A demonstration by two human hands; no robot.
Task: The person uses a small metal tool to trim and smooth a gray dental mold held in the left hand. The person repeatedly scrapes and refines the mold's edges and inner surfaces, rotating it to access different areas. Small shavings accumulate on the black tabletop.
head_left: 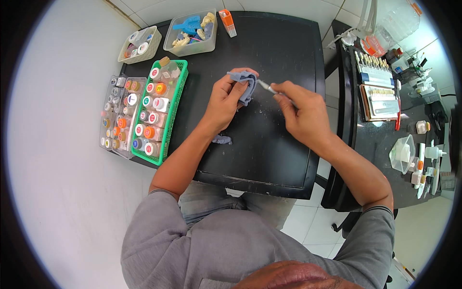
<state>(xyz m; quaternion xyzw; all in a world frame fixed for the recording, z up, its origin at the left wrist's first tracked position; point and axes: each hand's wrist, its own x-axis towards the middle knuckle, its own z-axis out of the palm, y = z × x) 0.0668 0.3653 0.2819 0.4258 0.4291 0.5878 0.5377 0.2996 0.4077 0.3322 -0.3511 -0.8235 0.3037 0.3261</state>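
My left hand (226, 96) is closed around a blue-grey, curved piece that looks like a plaster dental cast (248, 82), raised above the black table. In my right hand (304, 108), a slim hand tool (265, 85) with a pale shaft is pinched between thumb and fingers. Its tip points left and reaches the right edge of the cast; whether it touches, I cannot tell. Small pale crumbs are scattered on the tabletop beneath. A second blue-grey plaster piece (222, 139) lies on the table below my left wrist.
A green basket (166, 144) of capped jars and clear boxes of jars (109, 113) line the left. Behind are a tub (191, 50) with casts and a blue tray, a small basket (153, 50) and an orange-white box (227, 23). A side bench (370, 159) holds shade guides (380, 103).
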